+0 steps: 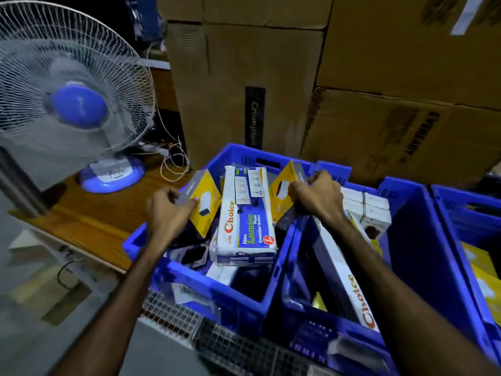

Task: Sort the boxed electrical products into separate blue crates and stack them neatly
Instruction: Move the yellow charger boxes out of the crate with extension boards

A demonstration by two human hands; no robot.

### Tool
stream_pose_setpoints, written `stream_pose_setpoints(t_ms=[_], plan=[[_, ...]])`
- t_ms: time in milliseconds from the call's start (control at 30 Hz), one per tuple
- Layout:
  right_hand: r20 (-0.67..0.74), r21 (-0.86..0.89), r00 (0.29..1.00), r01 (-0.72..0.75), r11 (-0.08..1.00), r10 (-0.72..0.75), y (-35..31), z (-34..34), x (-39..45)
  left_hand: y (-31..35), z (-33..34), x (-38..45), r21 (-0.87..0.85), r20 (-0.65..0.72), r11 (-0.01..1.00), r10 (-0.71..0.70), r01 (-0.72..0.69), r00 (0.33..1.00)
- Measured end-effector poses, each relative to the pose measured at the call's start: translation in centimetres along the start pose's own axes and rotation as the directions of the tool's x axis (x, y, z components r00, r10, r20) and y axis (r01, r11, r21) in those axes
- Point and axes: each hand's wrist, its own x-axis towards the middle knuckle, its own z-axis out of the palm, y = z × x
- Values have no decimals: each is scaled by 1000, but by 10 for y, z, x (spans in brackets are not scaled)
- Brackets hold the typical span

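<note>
My left hand (168, 210) grips a yellow and grey switch box (204, 202) above the left blue crate (217, 291). My right hand (317, 196) grips a matching yellow and grey box (284, 189) over the rim between the left crate and the middle blue crate (406, 240). A white "Choice" extension socket box (245, 213) lies tilted on top of the mixed boxes in the left crate, between my hands. Another long "Choice" box (344, 278) leans in the middle crate, next to a bundle of small white boxes (366, 207).
A third blue crate (466, 213) at the right edge holds yellow boxes (485, 289). Large cardboard cartons (379, 77) stand stacked behind the crates. A blue and white table fan (73, 104) sits on a wooden table (89, 221) at the left, with loose wires (176, 158).
</note>
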Motion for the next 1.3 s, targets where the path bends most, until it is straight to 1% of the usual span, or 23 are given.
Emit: stream_pose_setpoints(t_ms=[133,233,267,333,400,500,567,633,733,833,900,1000,1067,1133,1200,1300], plan=[[-42,-67,995,90,994,-93,-2,13,10,-1,14,6,141,61,990,2,-11,998],[-61,-118,985,152,981,-160,4,17,9,7,10,-1,345,65,934,76,-94,995],[-61,-131,984,161,978,-170,7,17,7,11,7,-6,382,62,917,100,-116,993],[-70,-132,984,154,979,-164,16,13,6,19,3,-15,366,39,917,156,-160,987],[-75,-93,986,144,985,-151,27,5,5,28,3,-27,301,21,928,226,-221,974],[-51,25,985,165,986,-163,49,-14,-6,47,13,-52,198,84,914,343,-353,936],[-33,82,983,182,980,-180,64,-29,-17,62,25,-73,134,143,888,422,-440,895],[-11,140,981,195,971,-195,79,-43,-32,76,40,-93,55,207,849,505,-526,838],[-2,200,977,208,957,-212,98,-64,-56,94,66,-123,-52,289,759,633,-649,718],[-24,247,977,213,945,-214,124,-86,-74,111,95,-152,-156,364,685,710,-712,603],[-59,267,977,212,940,-203,144,-104,-82,124,116,-171,-203,410,652,734,-731,541],[-118,334,978,202,921,-172,169,-133,-94,146,143,-198,-289,446,644,745,-709,495],[-186,315,968,219,923,-166,185,-156,-102,163,161,-217,-329,453,631,758,-703,469],[-243,293,960,206,934,-136,204,-179,-109,179,180,-234,-373,465,612,773,-697,431],[-269,302,959,177,937,-94,225,-201,-114,194,199,-247,-397,482,600,780,-695,398],[-302,285,952,146,947,-56,258,-235,-119,218,230,-265,-431,532,587,779,-686,332]])
